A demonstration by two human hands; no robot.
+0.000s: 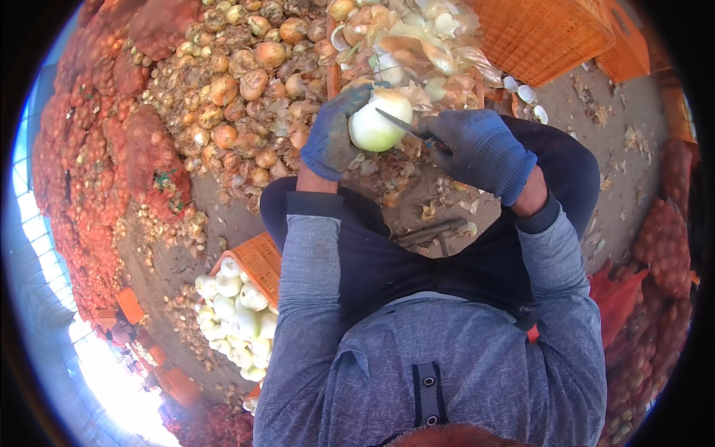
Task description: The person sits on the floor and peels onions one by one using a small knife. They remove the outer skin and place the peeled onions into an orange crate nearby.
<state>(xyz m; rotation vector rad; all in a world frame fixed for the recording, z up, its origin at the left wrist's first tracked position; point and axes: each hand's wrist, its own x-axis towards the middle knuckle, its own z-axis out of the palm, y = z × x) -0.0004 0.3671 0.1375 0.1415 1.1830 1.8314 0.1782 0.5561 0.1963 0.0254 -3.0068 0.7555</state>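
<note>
My left hand (341, 131), in a blue knitted work glove with a dark coated palm, holds a large onion (380, 124) by its left side. The onion shows a white and pale green surface, with some yellowish colour near its top. In a matching glove, my right hand (472, 146) grips a knife, whose handle is mostly hidden by the fingers. The knife blade (401, 124) points up and left across the onion's upper right face. Both hands are above the floor between my bent legs, just below a heap of loose onion skins (419, 39).
Unpeeled onions (254, 84) are piled at the upper left. An orange plastic crate (262, 262) with peeled white onions (240, 313) stands by my left leg. More orange crates (547, 33) are at the upper right. Red mesh sacks of onions (151, 162) line the left side.
</note>
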